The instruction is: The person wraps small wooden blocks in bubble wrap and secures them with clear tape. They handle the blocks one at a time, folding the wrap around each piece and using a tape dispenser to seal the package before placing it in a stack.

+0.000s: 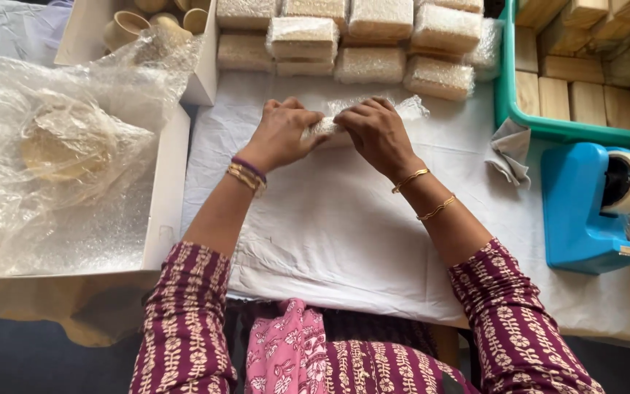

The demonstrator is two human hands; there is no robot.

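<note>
Head view: bundle (329, 128) in bubble wrap lies on the surface (344, 219), long axis left-right.
Hands: left hand (284, 133) and right hand (377, 131) both clamp it.

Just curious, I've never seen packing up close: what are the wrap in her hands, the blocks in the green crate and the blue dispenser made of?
Wrap: clear bubble plastic, dimpled and shiny. Blocks: apparently pale raw wood, matte with faint grain. Dispenser: seemingly moulded plastic, smooth and glossy.

Left hand (280, 136) and right hand (378, 132) side by side, fingers curled, seemingly gripping.
</note>
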